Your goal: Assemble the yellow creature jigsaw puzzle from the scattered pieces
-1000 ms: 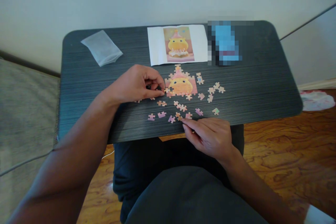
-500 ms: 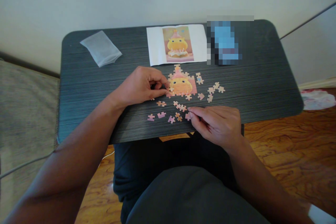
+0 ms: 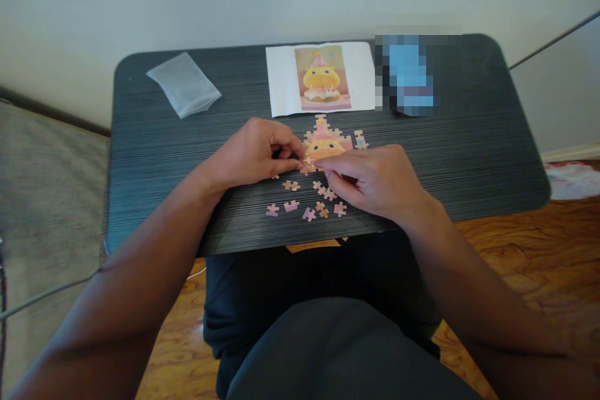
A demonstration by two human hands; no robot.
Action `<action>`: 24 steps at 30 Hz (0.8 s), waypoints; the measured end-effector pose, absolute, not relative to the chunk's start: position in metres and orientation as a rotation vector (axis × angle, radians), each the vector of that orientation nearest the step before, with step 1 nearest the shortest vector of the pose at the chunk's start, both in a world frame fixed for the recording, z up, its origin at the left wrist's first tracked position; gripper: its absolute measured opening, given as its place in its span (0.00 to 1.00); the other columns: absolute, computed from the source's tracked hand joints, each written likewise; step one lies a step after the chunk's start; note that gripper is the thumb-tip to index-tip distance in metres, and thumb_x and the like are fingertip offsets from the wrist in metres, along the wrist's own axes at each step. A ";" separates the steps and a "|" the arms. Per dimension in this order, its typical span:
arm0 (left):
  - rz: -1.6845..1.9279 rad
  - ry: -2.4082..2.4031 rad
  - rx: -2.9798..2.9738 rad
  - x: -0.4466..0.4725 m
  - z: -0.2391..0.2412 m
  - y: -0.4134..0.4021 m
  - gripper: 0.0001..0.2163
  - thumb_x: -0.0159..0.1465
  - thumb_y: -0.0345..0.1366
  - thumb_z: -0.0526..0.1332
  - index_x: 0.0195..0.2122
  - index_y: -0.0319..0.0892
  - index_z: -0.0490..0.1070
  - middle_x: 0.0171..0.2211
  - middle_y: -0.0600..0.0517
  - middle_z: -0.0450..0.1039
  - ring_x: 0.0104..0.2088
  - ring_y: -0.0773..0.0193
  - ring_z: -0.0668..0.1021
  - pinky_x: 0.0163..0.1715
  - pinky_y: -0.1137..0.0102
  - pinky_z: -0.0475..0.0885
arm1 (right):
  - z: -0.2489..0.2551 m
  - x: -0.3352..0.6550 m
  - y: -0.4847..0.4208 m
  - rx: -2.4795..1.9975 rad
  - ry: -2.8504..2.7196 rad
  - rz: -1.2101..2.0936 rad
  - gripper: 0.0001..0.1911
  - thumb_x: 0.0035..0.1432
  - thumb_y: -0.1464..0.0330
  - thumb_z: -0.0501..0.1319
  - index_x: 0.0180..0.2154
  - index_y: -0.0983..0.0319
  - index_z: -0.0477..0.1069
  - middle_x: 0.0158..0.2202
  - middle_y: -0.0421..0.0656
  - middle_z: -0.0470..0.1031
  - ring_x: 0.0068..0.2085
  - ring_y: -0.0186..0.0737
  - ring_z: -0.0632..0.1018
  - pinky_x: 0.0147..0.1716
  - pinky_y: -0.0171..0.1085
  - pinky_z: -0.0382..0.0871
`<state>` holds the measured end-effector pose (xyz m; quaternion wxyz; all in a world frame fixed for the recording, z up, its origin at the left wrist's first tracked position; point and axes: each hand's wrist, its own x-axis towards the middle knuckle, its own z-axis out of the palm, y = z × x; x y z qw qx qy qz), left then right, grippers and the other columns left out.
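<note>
A partly assembled jigsaw puzzle (image 3: 323, 149) with a yellow animal face lies mid-table. At its left edge, my left hand (image 3: 260, 151) is curled with thumb and fingertips closed on the border. My right hand (image 3: 375, 178) reaches over the puzzle's lower right part and hides it. Its index finger and thumb are close together at a small jigsaw piece (image 3: 309, 162) near the lower left corner; the exact contact is hard to see. Several loose pieces lie below, among them a pink piece (image 3: 291, 205) and an orange-brown piece (image 3: 322, 210).
Behind the puzzle is a printed reference picture (image 3: 323, 78) on white paper. A translucent bag (image 3: 185, 86) lies at the back left. At the back right sits a blurred-out blue object (image 3: 410, 72). A loose piece with a blue mark (image 3: 359, 140) is right of the puzzle.
My right hand has moved up and left from the loose pink piece at the front to the puzzle's lower left part. That pink piece stays on the table. My left hand has barely moved.
</note>
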<state>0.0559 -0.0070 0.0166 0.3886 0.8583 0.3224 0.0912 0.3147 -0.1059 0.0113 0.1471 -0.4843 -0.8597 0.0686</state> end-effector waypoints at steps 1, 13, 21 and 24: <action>0.226 0.823 2.184 0.056 0.017 -0.007 0.10 0.70 0.38 0.68 0.46 0.41 0.87 0.29 0.53 0.74 0.29 0.66 0.72 0.31 0.67 0.64 | 0.010 0.314 -0.104 -1.403 -2.490 0.200 0.15 0.74 0.65 0.60 0.49 0.53 0.87 0.42 0.37 0.91 0.37 0.38 0.85 0.30 0.40 0.57; 0.194 0.842 2.184 0.055 0.015 -0.006 0.09 0.72 0.38 0.68 0.47 0.40 0.86 0.34 0.48 0.80 0.32 0.64 0.75 0.32 0.67 0.66 | 0.008 0.308 -0.100 -1.485 -2.591 0.111 0.18 0.76 0.63 0.57 0.53 0.52 0.86 0.40 0.39 0.90 0.34 0.39 0.81 0.30 0.42 0.47; 0.241 0.731 2.224 0.049 0.013 -0.003 0.10 0.71 0.39 0.65 0.44 0.46 0.88 0.38 0.46 0.86 0.36 0.61 0.82 0.39 0.68 0.72 | 0.007 0.306 -0.102 -1.468 -2.638 0.007 0.19 0.77 0.62 0.56 0.55 0.53 0.85 0.39 0.41 0.90 0.33 0.40 0.80 0.30 0.43 0.46; 0.247 0.728 2.272 0.048 0.011 -0.004 0.10 0.71 0.40 0.65 0.40 0.48 0.88 0.35 0.46 0.84 0.35 0.60 0.81 0.40 0.66 0.72 | 0.008 0.305 -0.102 -1.475 -2.652 -0.009 0.19 0.77 0.63 0.56 0.55 0.54 0.85 0.39 0.42 0.89 0.32 0.39 0.79 0.30 0.43 0.46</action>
